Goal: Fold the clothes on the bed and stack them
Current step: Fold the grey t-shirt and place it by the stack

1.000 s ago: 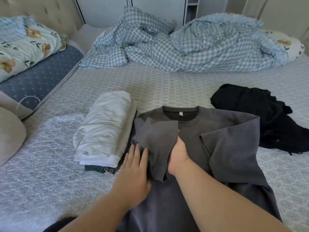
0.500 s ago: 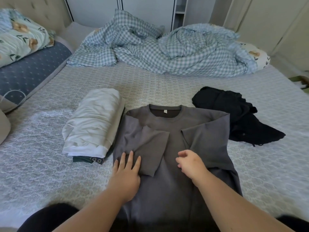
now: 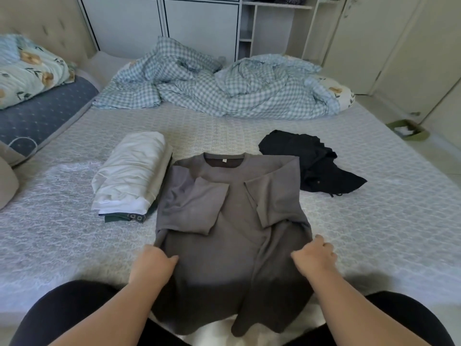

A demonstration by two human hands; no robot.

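Observation:
A grey T-shirt (image 3: pixel 232 221) lies collar-away on the bed (image 3: pixel 374 221), both sleeves folded in over its chest. My left hand (image 3: pixel 153 263) grips its left side edge below the sleeve. My right hand (image 3: pixel 314 257) pinches the right side edge at about the same height. The hem hangs over the bed's near edge toward my legs. Left of the shirt sits a stack of folded clothes (image 3: pixel 132 176), white on top with a dark green piece underneath. A crumpled black garment (image 3: pixel 311 163) lies to the right of the collar.
A rumpled blue checked duvet (image 3: pixel 217 88) fills the far part of the bed. Floral and navy pillows (image 3: pixel 32 96) lie at the left. A small green basket (image 3: pixel 406 129) stands on the floor at the right. White cupboards line the back wall.
Both hands left the folded sleeves and moved outward and down to the shirt's side edges, which they now grip. The camera pulled back and the shirt lies smoother.

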